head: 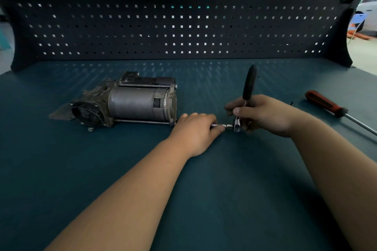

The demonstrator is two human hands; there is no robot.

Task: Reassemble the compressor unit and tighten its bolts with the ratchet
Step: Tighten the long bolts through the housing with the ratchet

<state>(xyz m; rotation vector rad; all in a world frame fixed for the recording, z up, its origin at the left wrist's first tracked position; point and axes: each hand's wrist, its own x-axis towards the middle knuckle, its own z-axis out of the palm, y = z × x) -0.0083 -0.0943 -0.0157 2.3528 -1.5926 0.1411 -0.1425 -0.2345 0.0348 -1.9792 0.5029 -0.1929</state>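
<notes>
The left hand [194, 131] is pinching the knurled steel extension bar [225, 126]. The right hand [265, 115] is gripping the ratchet [249, 85] just above its chrome head, with the black matte handle pointing up. They seem to be readying the tool; next it needs lining up squarely on a bolt. The compressor [132, 104], a dull grey metal cylinder, is lying on its side just left of the hands on the teal bench [204, 189]. A red-handled screwdriver [324, 104] is lying to the right.
</notes>
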